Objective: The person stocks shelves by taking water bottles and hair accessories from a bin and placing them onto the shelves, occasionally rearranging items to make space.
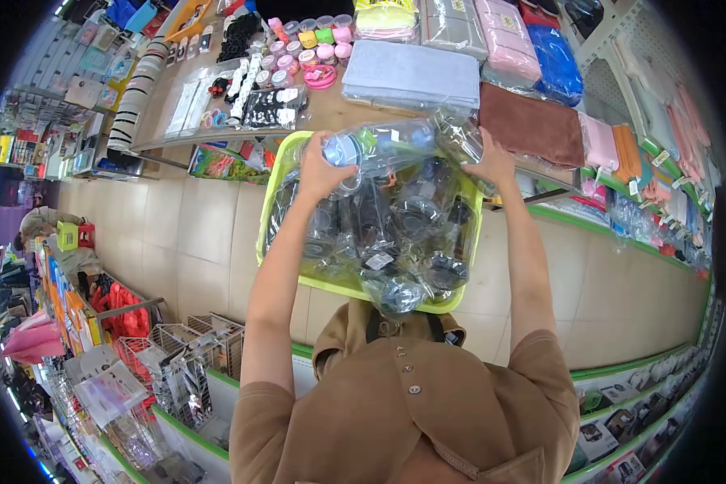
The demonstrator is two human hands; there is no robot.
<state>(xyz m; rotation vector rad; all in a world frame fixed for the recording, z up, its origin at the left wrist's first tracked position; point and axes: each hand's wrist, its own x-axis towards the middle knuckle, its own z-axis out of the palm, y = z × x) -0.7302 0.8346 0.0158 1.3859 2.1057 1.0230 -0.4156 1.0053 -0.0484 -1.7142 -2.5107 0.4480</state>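
From my head view, a small white label (377,260) showed among the clear-wrapped containers (415,214) in the yellow-green basket (327,285) before me, its print too small to read. My left hand (327,168) was curved around a blue-topped container (344,151) at the basket's far left, thumb and fingers parted by its width. My right hand (492,161) touched a clear-wrapped bundle (460,137) at the far right corner, thumb and fingers spread; how firmly they closed, I couldn't tell. Just beyond stood the display table (324,103), with a light-blue towel pack (411,73) and a brown towel (532,125) near my right hand.
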